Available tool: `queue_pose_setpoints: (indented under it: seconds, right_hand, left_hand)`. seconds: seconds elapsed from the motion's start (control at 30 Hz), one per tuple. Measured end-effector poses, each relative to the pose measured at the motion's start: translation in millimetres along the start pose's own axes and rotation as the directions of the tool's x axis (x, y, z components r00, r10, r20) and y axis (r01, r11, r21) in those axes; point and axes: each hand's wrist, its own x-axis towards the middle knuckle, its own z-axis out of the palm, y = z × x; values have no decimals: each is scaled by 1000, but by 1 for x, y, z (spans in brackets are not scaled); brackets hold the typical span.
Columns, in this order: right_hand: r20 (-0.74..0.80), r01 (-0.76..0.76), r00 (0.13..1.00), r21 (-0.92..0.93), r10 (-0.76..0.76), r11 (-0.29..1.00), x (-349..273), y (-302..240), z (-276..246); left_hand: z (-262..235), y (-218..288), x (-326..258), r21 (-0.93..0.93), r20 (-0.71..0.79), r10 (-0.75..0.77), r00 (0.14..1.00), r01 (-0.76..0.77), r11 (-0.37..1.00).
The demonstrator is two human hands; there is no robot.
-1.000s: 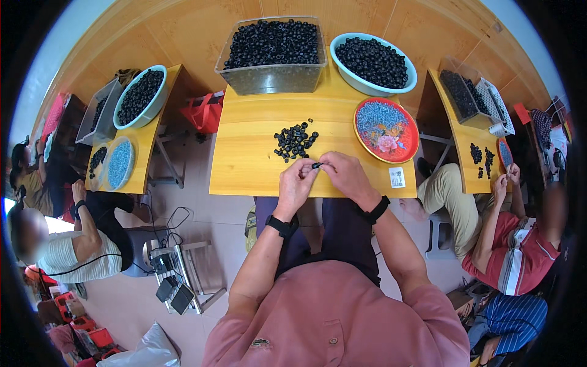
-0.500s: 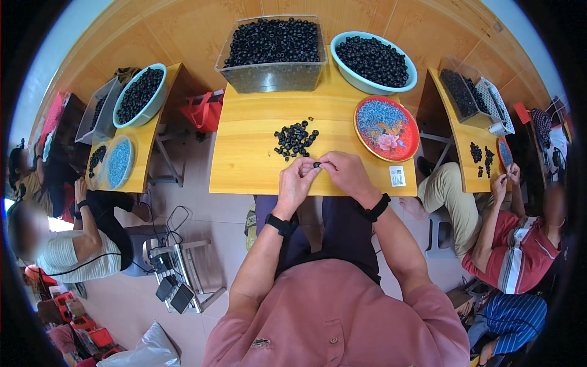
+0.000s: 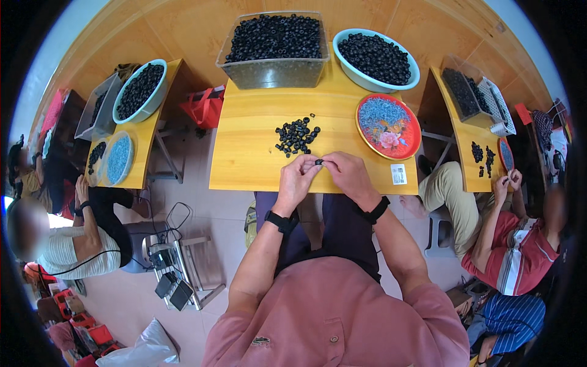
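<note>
The person's left hand [image 3: 296, 182] and right hand [image 3: 350, 176] meet near the table's front edge, the fingertips of both closed on one small black part [image 3: 318, 162]. The fingers cover most of it, so its exact fit in the grip cannot be told. Being so small and held only by the tips, it could slip out under an uneven squeeze and drop over the edge. Just beyond the hands lies a loose pile of black parts [image 3: 296, 136] on the yellow table [image 3: 244, 144]; a careless knuckle might scatter it. To the right, the red tray [image 3: 415, 142] holds tiny blue pieces [image 3: 380, 113], which a bump from the right forearm could spill. Farther back, the clear box [image 3: 275, 74] and pale blue basin [image 3: 374, 87] are heaped, so knocking either might shed parts.
</note>
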Motion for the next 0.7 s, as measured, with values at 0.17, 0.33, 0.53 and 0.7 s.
queue_pose_setpoints:
  seconds: [0.17, 0.33, 0.53, 0.7]
  right_hand:
    - [2, 13, 1000, 5, -13, 1000, -3, 3, 3]
    - [30, -16, 999, -6, 16, 1000, 0, 1, 3]
    - [80, -108, 991, 30, 106, 994, 7, 1, 0]
    - [151, -199, 970, 43, 190, 979, 10, -1, -2]
  left_hand:
    - [0, 1, -2, 0, 17, 3, 1000, -3, 1000]
    - [-2, 6, -2, 49, 41, -33, 999, 31, 998]
    - [-4, 5, 2, -50, 141, -58, 988, 66, 997]
    - [-6, -1, 3, -107, 178, -54, 983, 74, 992]
